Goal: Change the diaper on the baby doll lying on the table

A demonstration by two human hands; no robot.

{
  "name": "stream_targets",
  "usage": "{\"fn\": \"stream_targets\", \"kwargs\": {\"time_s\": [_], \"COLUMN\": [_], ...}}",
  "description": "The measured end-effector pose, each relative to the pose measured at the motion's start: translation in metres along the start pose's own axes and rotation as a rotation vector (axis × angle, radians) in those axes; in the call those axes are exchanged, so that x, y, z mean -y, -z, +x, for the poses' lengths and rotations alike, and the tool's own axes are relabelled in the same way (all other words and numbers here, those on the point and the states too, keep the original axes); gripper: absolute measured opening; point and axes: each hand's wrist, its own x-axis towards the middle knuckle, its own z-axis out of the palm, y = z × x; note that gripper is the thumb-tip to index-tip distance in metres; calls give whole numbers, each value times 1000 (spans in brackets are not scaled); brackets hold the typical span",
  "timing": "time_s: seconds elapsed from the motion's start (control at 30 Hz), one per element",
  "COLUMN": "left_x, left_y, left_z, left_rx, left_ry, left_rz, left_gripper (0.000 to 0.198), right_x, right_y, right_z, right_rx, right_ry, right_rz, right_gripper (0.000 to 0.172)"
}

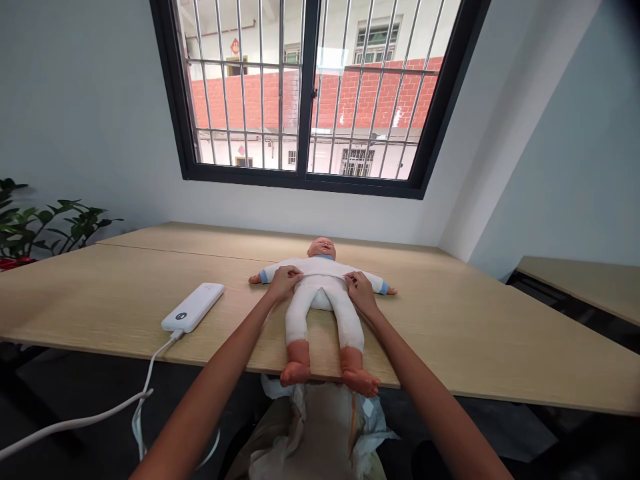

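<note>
A baby doll point(321, 248) lies on its back on the table, its head toward the window and its bare feet at the front edge. It wears a white top point(325, 267) with blue cuffs and collar. Its lower body and legs look white, like cloth. My left hand point(285, 281) pinches the hem of the top at one side of the waist. At the other side, my right hand point(361, 290) has its fingers closed on the same hem. An opened diaper point(327, 427) with crumpled edges lies below the table edge, on my lap.
On the wooden table point(450, 333) a white power bank point(194, 307) stands left of the doll, with a white cable point(150, 373) trailing off the front edge. A potted plant point(55, 223) is at the far left. Behind the table is a barred window point(305, 93).
</note>
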Motion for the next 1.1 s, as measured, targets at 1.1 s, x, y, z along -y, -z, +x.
{"fn": "stream_targets", "kwargs": {"time_s": [1.1], "left_x": [-20], "left_y": [2], "left_z": [-9], "left_rx": [70], "left_ry": [-58], "left_rz": [8], "left_gripper": [18], "right_x": [18], "right_y": [10], "right_z": [-6], "right_rx": [114], "right_ry": [121], "right_rz": [-11], "right_gripper": [18]}}
